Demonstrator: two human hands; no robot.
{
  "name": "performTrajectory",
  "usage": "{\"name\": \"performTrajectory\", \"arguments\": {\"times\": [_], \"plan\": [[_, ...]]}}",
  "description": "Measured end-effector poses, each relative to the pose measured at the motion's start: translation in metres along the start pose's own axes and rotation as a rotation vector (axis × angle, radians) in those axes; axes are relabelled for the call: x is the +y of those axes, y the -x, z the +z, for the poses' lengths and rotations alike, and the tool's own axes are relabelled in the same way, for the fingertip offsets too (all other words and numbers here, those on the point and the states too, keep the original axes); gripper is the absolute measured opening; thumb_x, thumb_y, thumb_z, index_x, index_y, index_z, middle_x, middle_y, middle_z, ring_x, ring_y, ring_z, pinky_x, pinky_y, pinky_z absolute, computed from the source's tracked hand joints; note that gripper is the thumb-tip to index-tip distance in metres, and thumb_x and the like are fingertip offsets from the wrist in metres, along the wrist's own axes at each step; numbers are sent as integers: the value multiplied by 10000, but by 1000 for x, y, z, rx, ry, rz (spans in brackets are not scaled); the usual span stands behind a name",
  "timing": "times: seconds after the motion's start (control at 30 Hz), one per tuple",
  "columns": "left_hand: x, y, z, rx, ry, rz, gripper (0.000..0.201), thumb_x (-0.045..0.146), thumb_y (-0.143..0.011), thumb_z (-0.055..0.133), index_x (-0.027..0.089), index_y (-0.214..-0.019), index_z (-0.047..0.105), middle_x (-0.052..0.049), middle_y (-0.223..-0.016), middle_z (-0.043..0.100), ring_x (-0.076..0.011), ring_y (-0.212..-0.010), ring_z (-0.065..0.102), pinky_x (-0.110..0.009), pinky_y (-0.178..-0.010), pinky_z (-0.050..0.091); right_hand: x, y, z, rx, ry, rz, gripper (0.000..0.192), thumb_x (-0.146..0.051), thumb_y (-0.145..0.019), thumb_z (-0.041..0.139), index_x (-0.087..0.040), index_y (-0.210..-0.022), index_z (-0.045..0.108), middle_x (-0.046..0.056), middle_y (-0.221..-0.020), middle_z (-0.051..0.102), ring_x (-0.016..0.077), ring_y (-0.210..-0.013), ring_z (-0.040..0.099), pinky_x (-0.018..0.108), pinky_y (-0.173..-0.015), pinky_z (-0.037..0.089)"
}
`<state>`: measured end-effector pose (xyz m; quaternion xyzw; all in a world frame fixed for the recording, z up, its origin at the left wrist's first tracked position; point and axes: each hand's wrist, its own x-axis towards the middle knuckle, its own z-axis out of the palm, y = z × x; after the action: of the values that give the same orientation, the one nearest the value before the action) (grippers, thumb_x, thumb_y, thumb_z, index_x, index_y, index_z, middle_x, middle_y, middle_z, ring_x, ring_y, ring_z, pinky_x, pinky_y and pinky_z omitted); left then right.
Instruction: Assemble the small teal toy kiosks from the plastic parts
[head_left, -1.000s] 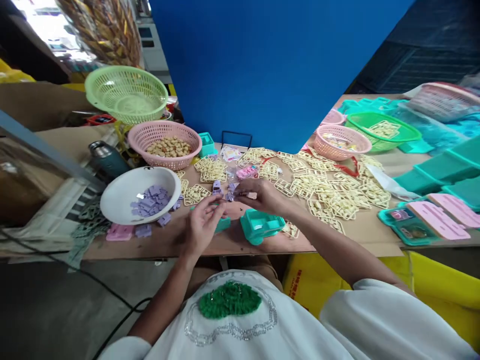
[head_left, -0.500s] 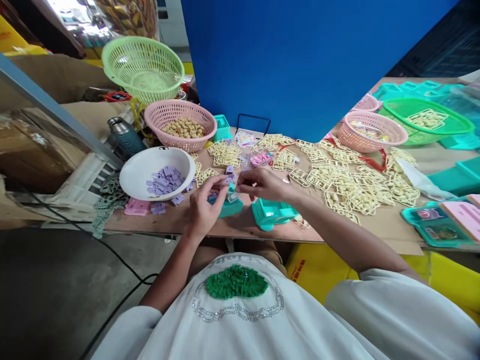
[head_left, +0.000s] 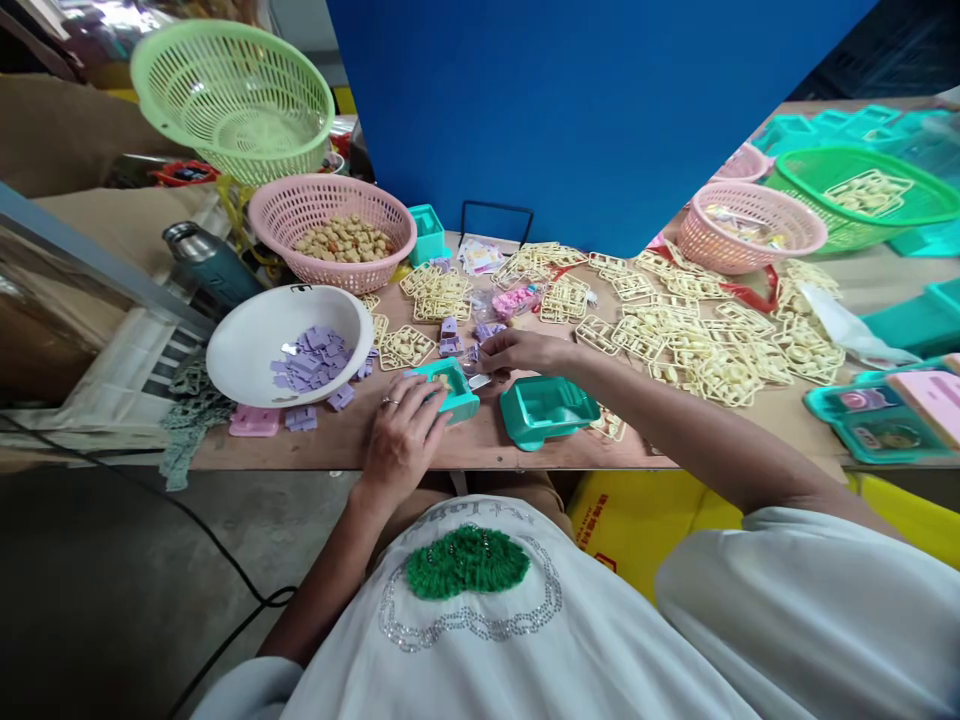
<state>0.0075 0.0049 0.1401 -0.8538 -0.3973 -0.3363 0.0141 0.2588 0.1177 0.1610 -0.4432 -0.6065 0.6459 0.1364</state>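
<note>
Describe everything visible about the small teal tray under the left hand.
The small teal tray looks like moulded plastic, a shallow open-topped box with raised walls. It lies tilted on the brown table near its front edge. The left hand rests on its near side, fingers curled over the rim. The right hand reaches to just beyond it. What is inside is too small to tell.

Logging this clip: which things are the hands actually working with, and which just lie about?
In hand:
left hand on small teal tray
right hand at loose purple pieces

Lying about:
white bowl of purple pieces
pink basket
green basket
flask
cream frames
</note>
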Motion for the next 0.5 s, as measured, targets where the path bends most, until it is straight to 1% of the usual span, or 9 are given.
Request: {"name": "performTrajectory", "arguments": {"times": [0.1,0.2,0.3,0.37,0.43,0.5], "plan": [[4,-4,1,-43,-28,16,262,191,-1036,634,134,-1283,702,-126,-1245,786,-309,-1246,674,-550,-1218,511,4,-1,2,8,-26,20,402,-419,-713,888,-176,-570,602,-28,-536,573,88,-536,480,247,-550,384],[9,-10,4,-126,-78,9,322,217,-1047,621,115,-1347,680,-149,-1352,756,-313,-1283,663,-528,-1224,492,7,0,4,5,-46,18,386,-405,-698,874,-179,-544,601,-24,-511,576,91,-512,485,255,-546,380],[12,-17,6,-242,-155,-30,431,261,-1045,632,116,-1451,631,-160,-1485,695,-335,-1306,646,-524,-1169,513,8,1,6,7,-41,17,399,-392,-730,846,-181,-510,589,-15,-489,576,90,-489,483,259,-544,383],[14,-21,7,-308,-203,-42,468,271,-1037,644,134,-1483,619,-150,-1530,670,-353,-1288,644,-540,-1124,524,7,2,6,37,-8,34,414,-380,-765,837,-178,-505,586,-13,-491,579,85,-487,476,255,-536,369],[15,-25,7,-348,-231,-47,473,267,-1031,648,152,-1489,623,-133,-1540,667,-360,-1267,645,-552,-1106,517,5,2,7,69,21,48,452,-395,-767,876,-178,-512,573,-28,-489,560,76,-486,453,246,-518,337],[16,-27,7,-368,-237,-55,464,270,-1034,643,160,-1485,631,-124,-1540,670,-358,-1263,645,-549,-1106,505,4,2,8,73,17,52,506,-428,-729,939,-184,-524,546,-53,-478,522,69,-485,427,236,-505,320]]}}
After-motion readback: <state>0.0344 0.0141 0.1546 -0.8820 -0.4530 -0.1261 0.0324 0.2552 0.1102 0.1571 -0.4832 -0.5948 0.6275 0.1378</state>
